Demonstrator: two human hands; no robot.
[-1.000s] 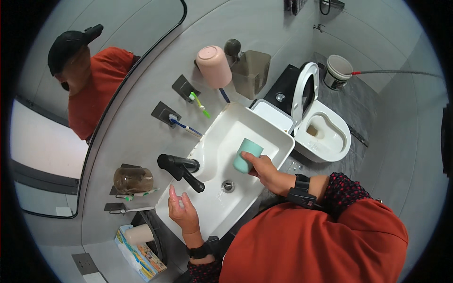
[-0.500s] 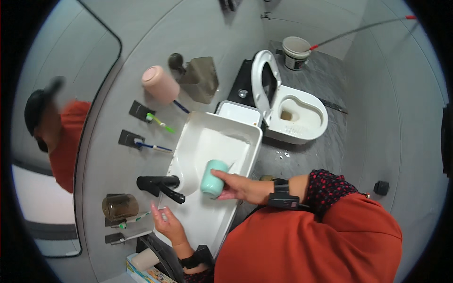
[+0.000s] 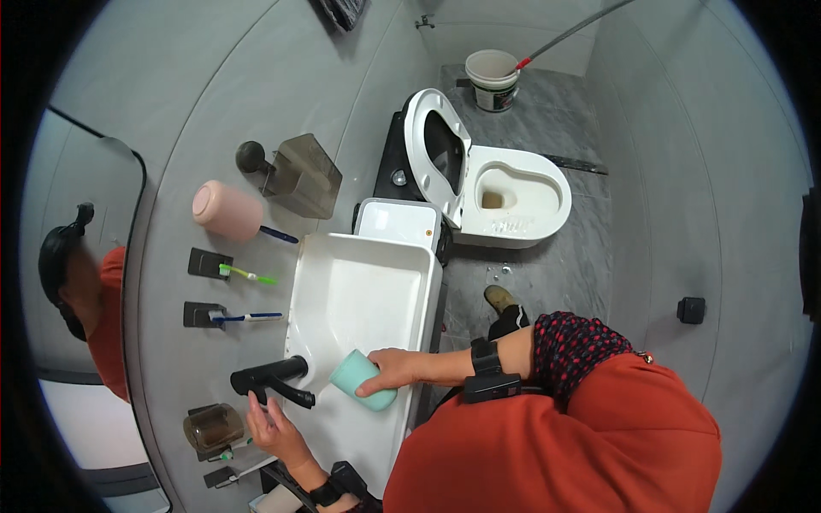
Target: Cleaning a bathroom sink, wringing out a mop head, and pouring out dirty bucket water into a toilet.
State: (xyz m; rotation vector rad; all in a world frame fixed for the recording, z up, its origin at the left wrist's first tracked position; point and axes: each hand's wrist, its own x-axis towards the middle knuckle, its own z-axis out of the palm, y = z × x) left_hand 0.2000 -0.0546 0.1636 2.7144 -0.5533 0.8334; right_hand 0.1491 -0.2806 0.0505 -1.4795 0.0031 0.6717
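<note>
A mint-green cup [image 3: 363, 381] is gripped in my right hand [image 3: 392, 369], thumb along its side, and is held tilted over the white sink [image 3: 363, 272]. Beside the cup, the black faucet [image 3: 272, 377] reaches out over the basin from the wall side. My left hand [image 3: 280, 436] is at the faucet's lever, fingers stretched out and holding nothing; whether the fingertips touch the lever I cannot tell.
On the wall hang a pink cup [image 3: 227, 210], toothbrushes [image 3: 250, 317] in holders, a brown cup [image 3: 214, 427] and a grey translucent box [image 3: 306, 178]. A white lidded bin [image 3: 397, 220] stands between sink and toilet [image 3: 517, 190]. Farther off is a bucket [image 3: 492, 68] with a pole.
My head view has shifted. My right hand has brought the mint-green cup nearer the faucet and tilted it differently. My left hand has moved up to the faucet lever.
</note>
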